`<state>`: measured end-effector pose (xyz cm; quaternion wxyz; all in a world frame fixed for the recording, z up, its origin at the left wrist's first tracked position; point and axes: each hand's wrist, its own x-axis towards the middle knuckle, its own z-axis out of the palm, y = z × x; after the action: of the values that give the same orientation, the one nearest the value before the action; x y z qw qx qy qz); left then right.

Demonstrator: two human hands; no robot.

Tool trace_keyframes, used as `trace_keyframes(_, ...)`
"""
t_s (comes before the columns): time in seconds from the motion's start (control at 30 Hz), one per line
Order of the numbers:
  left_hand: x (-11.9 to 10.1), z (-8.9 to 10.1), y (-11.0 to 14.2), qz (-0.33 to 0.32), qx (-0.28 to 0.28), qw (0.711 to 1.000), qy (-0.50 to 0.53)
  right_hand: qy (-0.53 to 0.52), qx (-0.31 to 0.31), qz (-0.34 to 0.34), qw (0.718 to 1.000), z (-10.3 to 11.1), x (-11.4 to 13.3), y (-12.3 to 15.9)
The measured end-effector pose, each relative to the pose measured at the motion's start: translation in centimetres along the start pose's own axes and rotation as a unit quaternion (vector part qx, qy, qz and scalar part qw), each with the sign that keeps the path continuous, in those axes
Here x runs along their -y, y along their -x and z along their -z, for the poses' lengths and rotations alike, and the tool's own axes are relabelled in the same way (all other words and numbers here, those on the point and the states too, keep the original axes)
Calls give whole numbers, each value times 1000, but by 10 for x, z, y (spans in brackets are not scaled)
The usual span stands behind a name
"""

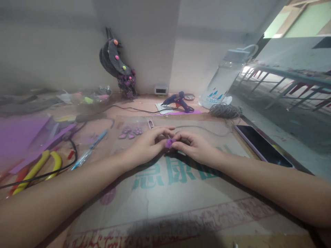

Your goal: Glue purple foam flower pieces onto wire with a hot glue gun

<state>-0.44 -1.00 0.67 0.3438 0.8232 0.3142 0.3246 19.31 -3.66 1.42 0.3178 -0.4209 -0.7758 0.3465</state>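
Note:
Both my hands meet at the middle of a cardboard sheet with green print. My left hand and my right hand pinch a small purple piece between their fingertips. A grey cord runs from near my fingers to a coil of cord at the back right. Several small purple flower shapes lie just left of my left hand.
A blue glue gun lies at the back, a clear water bottle beside it. A phone lies on the right. Yellow-handled pliers, a blue pen, a black cable and purple sheets lie left. A dark decorated ornament leans on the wall.

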Motion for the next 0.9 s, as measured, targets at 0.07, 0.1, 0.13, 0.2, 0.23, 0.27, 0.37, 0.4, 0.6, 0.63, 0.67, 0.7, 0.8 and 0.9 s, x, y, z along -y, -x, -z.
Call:
trace_keyframes(0.07, -3, 1, -1, 33, -33, 999, -3, 8, 1, -5, 1000, 0, 0, 0)
trace_keyframes(0.1, -6, 1, -1, 57, -57, 997, -1, 5, -1, -14, 1000, 1, -1, 0)
trace_keyframes(0.13, -8, 2, -1, 79, -78, 994, -1, 6, -8, -24, 1000, 2, -1, -1)
trace_keyframes(0.2, -13, 3, 0, 110, -101, 989, -5, 23, -29, -36, 999, 3, -1, -2)
trace_keyframes(0.23, -14, 4, 0, 116, -100, 988, -8, 38, -41, -39, 998, 4, -1, -2)
trace_keyframes(0.27, -16, 4, 1, 118, -93, 989, -11, 53, -52, -40, 996, 5, 0, -3)
trace_keyframes(0.37, -18, 4, 3, 105, -67, 992, -21, 70, -71, -45, 994, 7, 1, -3)
trace_keyframes(0.4, -18, 3, 3, 96, -66, 993, -26, 69, -77, -47, 994, 7, 2, -3)
trace_keyframes(0.6, -14, 2, 4, 77, -61, 993, -59, 70, -104, -53, 991, 6, 6, -2)
trace_keyframes(0.63, -14, 1, 4, 77, -61, 993, -64, 71, -105, -51, 991, 5, 6, -2)
trace_keyframes(0.67, -13, 1, 4, 77, -62, 993, -67, 69, -105, -47, 991, 5, 6, -1)
trace_keyframes(0.7, -13, 1, 4, 78, -64, 992, -70, 64, -104, -44, 992, 5, 6, -1)
trace_keyframes(0.8, -12, 2, 3, 88, -58, 992, -72, 54, -100, -42, 993, 4, 5, 0)
trace_keyframes(0.9, -12, 3, 2, 87, -46, 991, -89, 60, -100, -34, 993, 4, 5, -1)
